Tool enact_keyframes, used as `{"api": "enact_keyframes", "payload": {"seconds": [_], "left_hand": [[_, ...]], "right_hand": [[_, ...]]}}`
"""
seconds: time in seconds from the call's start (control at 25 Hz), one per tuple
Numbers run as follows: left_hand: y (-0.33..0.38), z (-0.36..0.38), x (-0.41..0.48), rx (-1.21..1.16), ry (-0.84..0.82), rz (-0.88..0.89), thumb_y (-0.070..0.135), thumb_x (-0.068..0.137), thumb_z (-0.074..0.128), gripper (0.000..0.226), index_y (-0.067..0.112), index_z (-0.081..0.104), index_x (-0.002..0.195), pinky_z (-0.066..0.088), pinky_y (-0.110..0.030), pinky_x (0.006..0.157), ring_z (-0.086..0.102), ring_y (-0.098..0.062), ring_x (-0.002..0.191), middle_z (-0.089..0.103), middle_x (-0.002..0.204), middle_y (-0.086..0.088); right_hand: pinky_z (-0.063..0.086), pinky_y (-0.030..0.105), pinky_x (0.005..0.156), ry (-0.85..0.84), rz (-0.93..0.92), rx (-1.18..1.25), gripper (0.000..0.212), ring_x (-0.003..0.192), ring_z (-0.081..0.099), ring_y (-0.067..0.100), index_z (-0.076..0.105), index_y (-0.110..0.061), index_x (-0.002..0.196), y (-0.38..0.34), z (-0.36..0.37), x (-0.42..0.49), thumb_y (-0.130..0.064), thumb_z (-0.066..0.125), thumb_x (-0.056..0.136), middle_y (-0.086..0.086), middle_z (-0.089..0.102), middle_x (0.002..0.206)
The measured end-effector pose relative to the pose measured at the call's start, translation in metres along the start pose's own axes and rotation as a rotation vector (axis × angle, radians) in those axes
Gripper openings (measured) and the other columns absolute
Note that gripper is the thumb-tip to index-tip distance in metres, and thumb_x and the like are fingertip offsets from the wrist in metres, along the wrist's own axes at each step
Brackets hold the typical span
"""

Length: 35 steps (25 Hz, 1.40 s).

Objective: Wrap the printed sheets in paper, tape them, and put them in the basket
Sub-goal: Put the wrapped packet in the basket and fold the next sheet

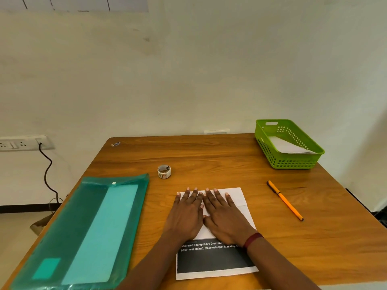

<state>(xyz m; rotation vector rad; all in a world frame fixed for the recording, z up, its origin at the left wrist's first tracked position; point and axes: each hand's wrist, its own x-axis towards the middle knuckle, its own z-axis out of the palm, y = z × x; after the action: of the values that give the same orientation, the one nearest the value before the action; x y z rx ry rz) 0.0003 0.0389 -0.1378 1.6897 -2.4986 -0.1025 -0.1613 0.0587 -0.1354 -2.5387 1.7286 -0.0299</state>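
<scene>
1. Lowest in the centre of the frame lay the printed sheet [215, 260], its dark block of white text facing up on the wooden table [209, 155].
2. Just above it, a white fold [238, 197] covered the sheet's upper part. Whether this was wrapping paper or the sheet's own blank back could not be told.
3. The left hand [186, 214] and right hand [225, 214] lay flat side by side on that fold, fingers straight and slightly spread, pressing down and gripping nothing.
4. The paper looked light, thin and limp, likely to spring open once released. It would probably be best pinched along the creased edge or at the corners.
5. A translucent green folder [90, 227] filled the lower left, and an orange pen [285, 200] lay at the right.
6. Above the hands, left of centre, sat a tape roll [164, 171], untouched.
7. In the table's far right corner, well apart from the hands, stood the green basket [291, 162], holding something white and flat [287, 145].
</scene>
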Motion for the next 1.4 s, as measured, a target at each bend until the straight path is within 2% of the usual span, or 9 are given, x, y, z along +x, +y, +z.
{"api": "enact_keyframes", "payload": {"seconds": [0.2,0.32,0.56,0.64,0.76,0.88,1.04,1.2,1.4], "left_hand": [[-0.002,0.001,-0.001,-0.004,0.01,-0.064,0.038,0.103,0.018,0.059,0.014,0.011,0.156,0.003,-0.041,0.123,0.001,-0.022,0.152,0.007,0.164,-0.005],[-0.001,0.001,-0.001,-0.009,0.002,-0.071,0.04,0.103,0.017,0.06,0.014,0.009,0.156,0.003,-0.041,0.123,0.0,-0.022,0.152,0.005,0.165,-0.004],[-0.003,0.002,-0.001,-0.025,0.026,-0.101,0.04,0.104,0.021,0.058,0.015,0.013,0.156,0.004,-0.042,0.124,0.003,-0.022,0.152,0.009,0.164,-0.004],[-0.005,0.002,-0.002,-0.088,0.07,-0.114,0.041,0.103,0.027,0.057,0.018,0.02,0.155,0.007,-0.04,0.123,0.01,-0.02,0.151,0.017,0.163,-0.003],[-0.011,0.001,-0.001,-0.253,0.148,-0.13,0.046,0.1,0.041,0.054,0.023,0.035,0.149,0.02,-0.036,0.12,0.027,-0.018,0.144,0.034,0.155,0.001],[-0.023,-0.007,0.005,-0.407,0.122,-0.171,0.051,0.091,0.059,0.065,0.025,0.038,0.146,0.032,-0.035,0.111,0.037,-0.019,0.135,0.041,0.147,0.002],[-0.036,-0.026,0.023,-0.269,-0.058,-0.166,0.056,0.079,0.071,0.083,0.028,0.032,0.147,0.036,-0.044,0.107,0.035,-0.024,0.134,0.042,0.144,0.0],[-0.037,-0.041,0.042,-0.191,-0.278,-0.191,0.057,0.075,0.075,0.092,0.034,0.024,0.149,0.029,-0.054,0.11,0.027,-0.031,0.14,0.038,0.148,-0.002],[-0.037,-0.045,0.051,-0.202,-0.367,-0.182,0.053,0.075,0.077,0.072,0.041,0.041,0.136,0.028,-0.052,0.106,0.029,-0.032,0.135,0.041,0.138,-0.005]], "right_hand": [[-0.008,0.037,0.121,0.003,0.027,0.034,0.087,0.15,-0.014,0.018,-0.004,-0.019,0.156,0.007,0.002,0.0,-0.07,-0.006,0.085,0.003,-0.012,0.163],[-0.011,0.034,0.118,0.019,0.103,0.064,0.091,0.15,-0.013,0.019,-0.005,-0.02,0.156,0.018,0.002,-0.003,-0.074,-0.003,0.082,0.003,-0.014,0.162],[-0.005,0.038,0.12,0.044,0.253,0.063,0.097,0.151,-0.009,0.021,-0.001,-0.021,0.156,0.03,0.004,-0.011,-0.075,-0.012,0.077,0.006,-0.009,0.163],[-0.001,0.037,0.12,0.064,0.248,0.062,0.087,0.151,-0.004,0.022,0.005,-0.021,0.156,0.03,0.003,-0.011,-0.071,-0.006,0.086,0.006,-0.003,0.164],[0.013,0.037,0.119,0.093,0.225,0.151,0.058,0.15,0.012,0.019,0.027,-0.027,0.152,0.044,-0.002,-0.007,-0.053,0.018,0.102,0.0,0.015,0.163],[0.028,0.036,0.111,0.089,0.185,0.222,0.044,0.142,0.03,0.016,0.047,-0.032,0.141,0.069,-0.014,-0.004,-0.047,0.045,0.099,-0.007,0.035,0.155],[0.036,0.037,0.102,0.031,0.223,0.293,0.057,0.127,0.04,0.02,0.051,-0.035,0.136,0.084,-0.032,0.006,-0.047,0.07,0.083,-0.004,0.049,0.135],[0.035,0.043,0.104,-0.125,0.225,0.218,0.071,0.128,0.035,0.028,0.04,-0.036,0.144,0.082,-0.047,0.023,-0.044,0.073,0.081,0.004,0.044,0.134],[0.027,0.045,0.108,-0.195,0.237,0.184,0.073,0.134,0.027,0.031,0.038,-0.033,0.145,0.077,-0.052,0.029,-0.041,0.074,0.082,0.007,0.035,0.139]]}}
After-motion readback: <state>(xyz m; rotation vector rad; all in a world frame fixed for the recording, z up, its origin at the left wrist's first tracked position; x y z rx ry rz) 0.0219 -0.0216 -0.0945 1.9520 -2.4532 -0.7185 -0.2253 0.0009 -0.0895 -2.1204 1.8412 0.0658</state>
